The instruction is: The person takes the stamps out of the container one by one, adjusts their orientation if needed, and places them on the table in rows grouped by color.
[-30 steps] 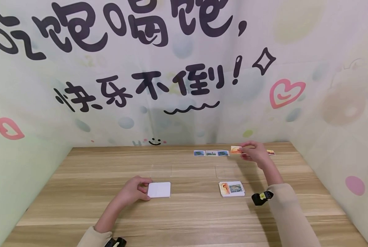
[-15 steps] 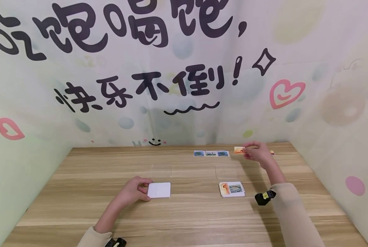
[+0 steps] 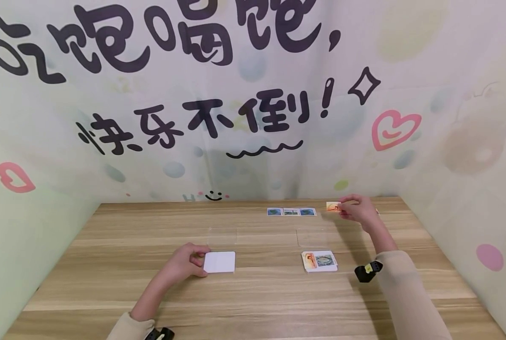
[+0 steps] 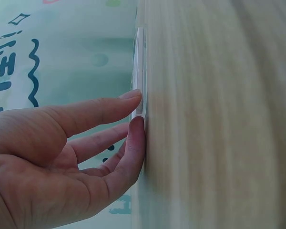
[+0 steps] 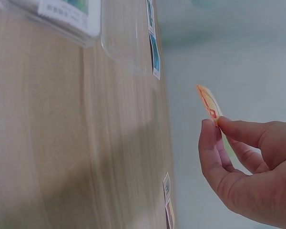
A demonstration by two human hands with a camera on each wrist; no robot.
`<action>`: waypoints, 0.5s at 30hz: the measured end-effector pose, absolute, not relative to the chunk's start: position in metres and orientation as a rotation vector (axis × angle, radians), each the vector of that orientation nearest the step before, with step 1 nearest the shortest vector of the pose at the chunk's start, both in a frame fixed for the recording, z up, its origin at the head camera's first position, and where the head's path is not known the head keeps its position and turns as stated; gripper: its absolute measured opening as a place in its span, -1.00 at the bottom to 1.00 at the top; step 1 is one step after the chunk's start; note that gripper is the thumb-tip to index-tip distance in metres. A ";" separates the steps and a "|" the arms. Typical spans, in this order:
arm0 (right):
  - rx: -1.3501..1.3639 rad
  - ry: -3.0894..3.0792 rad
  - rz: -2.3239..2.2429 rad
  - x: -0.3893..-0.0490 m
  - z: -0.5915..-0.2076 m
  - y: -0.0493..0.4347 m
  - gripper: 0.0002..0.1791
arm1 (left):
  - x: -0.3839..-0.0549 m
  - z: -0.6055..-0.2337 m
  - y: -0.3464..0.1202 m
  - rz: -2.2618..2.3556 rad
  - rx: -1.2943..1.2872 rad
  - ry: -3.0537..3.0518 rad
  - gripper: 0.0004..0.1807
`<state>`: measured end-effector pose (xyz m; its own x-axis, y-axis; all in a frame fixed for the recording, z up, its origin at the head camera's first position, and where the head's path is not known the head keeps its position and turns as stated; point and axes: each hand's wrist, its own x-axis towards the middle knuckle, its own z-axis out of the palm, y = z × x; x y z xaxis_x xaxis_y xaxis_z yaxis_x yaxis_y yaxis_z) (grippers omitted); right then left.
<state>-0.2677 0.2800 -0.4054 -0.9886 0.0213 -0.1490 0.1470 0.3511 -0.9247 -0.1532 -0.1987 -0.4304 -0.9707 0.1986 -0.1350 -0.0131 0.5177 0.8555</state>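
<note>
Between thumb and fingertips, my right hand (image 3: 360,211) pinches a small orange, stamp-like picture card (image 5: 209,102), held above the back of the table (image 3: 261,307). My left hand (image 3: 184,262) grips the left edge of a white card stack (image 3: 220,262); the left wrist view shows its thumb (image 4: 130,95) and a finger at the edge of a clear case. Three small blue-green picture cards (image 3: 291,212) lie in a row left of the orange one. Two more small cards (image 5: 167,188) lie beyond the right hand, mostly hidden by it in the head view.
A second white stack (image 3: 319,268), topped with orange and grey-green pictures, lies at the right middle. Behind each stack lies a clear plastic lid (image 3: 297,238). A printed cloth wall (image 3: 253,179) rises right behind the table, with more walls at both sides.
My right hand has shifted a little to the right with the orange picture card, covering more of the cards there. The left hand keeps its place at the white stack.
</note>
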 end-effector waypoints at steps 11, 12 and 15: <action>0.131 2.517 -1.667 -0.268 -0.406 0.287 -0.68 | -0.152 -0.428 -0.197 1.431 0.149 2.541 -0.40; 0.131 2.518 -1.665 -0.268 -0.406 0.288 -0.68 | -0.153 -0.428 -0.197 1.431 0.149 2.541 -0.40; 0.137 2.530 -1.648 -0.270 -0.408 0.292 -0.68 | -0.153 -0.429 -0.197 1.426 0.149 2.545 -0.40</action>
